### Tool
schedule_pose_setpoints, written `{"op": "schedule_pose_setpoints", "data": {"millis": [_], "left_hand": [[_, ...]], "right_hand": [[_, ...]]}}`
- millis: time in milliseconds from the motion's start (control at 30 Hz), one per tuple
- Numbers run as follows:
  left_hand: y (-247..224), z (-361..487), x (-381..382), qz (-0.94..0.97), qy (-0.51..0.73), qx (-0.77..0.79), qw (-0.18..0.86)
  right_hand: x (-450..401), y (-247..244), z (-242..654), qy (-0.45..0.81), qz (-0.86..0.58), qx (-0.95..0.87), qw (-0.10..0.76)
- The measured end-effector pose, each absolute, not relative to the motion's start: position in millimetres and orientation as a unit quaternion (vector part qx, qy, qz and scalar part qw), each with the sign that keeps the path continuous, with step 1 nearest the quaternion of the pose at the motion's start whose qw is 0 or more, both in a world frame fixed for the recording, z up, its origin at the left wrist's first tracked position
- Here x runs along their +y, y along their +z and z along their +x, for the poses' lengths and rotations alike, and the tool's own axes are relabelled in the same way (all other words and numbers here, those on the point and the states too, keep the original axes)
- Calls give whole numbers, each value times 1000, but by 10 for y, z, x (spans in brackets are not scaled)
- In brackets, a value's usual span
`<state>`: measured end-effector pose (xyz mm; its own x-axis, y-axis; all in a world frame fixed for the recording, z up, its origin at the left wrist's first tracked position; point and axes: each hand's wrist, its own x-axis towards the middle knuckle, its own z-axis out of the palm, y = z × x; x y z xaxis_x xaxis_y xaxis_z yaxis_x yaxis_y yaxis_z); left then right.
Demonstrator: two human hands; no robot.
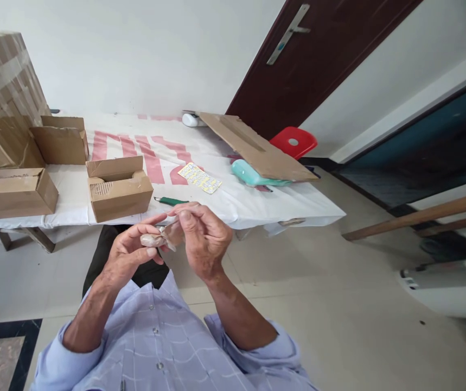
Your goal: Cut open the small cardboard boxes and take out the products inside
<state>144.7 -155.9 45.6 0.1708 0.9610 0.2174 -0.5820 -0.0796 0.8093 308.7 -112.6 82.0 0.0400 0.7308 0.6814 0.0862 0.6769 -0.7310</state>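
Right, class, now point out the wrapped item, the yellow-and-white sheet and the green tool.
Wrapped item point(172, 233): head view, on its crinkled wrapping.
Yellow-and-white sheet point(199, 177): head view, middle of its upper face.
Green tool point(171, 201): head view, on its green body.

The small bundle point(171, 235) at the near side looks like thin, crinkled, half-clear plastic, above a matt woven-cloth shirt point(184, 342), while the open box point(121, 201) on the left is dull brown cardboard and the far-left carton stack point(5, 87) carries shiny tape. The white table cover point(298, 205) looks like smooth, creased plastic sheeting under a paper-like printed sheet point(200, 177). Farther right come a smooth teal plastic bottle point(246, 172), a glossy red plastic stool point(298, 137), a smooth dark door point(338, 38) with a metal handle point(288, 33), wooden poles point(412, 220) and satiny floor tiles point(298, 304).
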Motion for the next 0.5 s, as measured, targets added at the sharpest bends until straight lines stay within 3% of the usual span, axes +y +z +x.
{"op": "schedule_pose_setpoints", "data": {"millis": [267,400,500], "left_hand": [[356,1462,-1511,428,599,247,630],[367,1274,-1518,455,623,282,571],[463,1215,-1527,517,616,305,510]], "right_hand": [[-1076,875,3172,186,-328,-673,636],[-928,947,3262,196,-353,-646,648],[-854,982,3274,231,-339,-683,604]]}}
